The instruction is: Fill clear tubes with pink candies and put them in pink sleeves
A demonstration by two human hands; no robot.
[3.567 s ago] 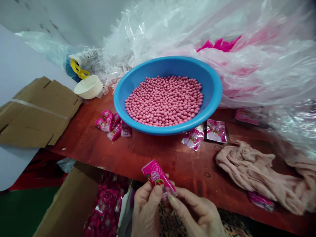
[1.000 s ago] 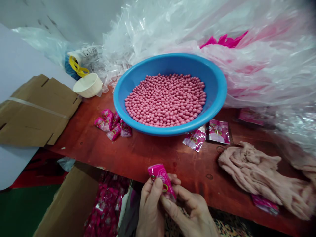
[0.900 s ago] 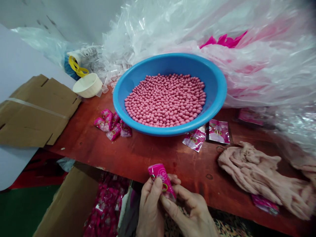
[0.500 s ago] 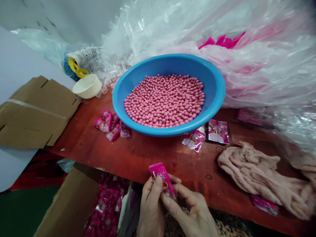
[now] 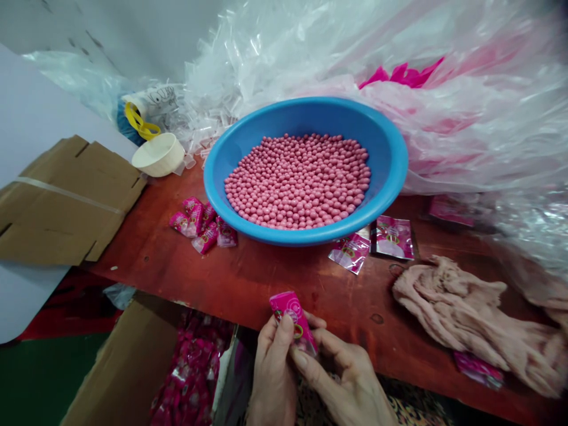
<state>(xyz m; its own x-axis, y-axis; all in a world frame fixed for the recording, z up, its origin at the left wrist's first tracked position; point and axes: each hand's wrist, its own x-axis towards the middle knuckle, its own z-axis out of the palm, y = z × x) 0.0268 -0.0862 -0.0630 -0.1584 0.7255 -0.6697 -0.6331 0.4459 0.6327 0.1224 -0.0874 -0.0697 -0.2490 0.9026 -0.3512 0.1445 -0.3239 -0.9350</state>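
Observation:
My left hand [image 5: 271,374] and my right hand [image 5: 345,383] are both pinched on one small pink sachet [image 5: 293,319] at the near edge of the red table [image 5: 248,278]. The sachet stands tilted, its top end up and to the left. Behind it sits a blue basin [image 5: 390,155] filled with pink candy balls [image 5: 298,180]. A cluster of filled pink sachets [image 5: 202,222] lies left of the basin. Two flat sachets [image 5: 373,244] lie at its near right.
A cardboard box with pink sachets [image 5: 189,373] stands below the table at the left. Folded cardboard [image 5: 66,201] lies at the left, with a cream bowl [image 5: 158,156] behind it. Clear plastic film [image 5: 435,100] is heaped at the back. A pink cloth [image 5: 465,313] lies at the right.
Both hands have kept hold of the sachet throughout, and it now sits slightly lower and further right. Nothing on the table has moved.

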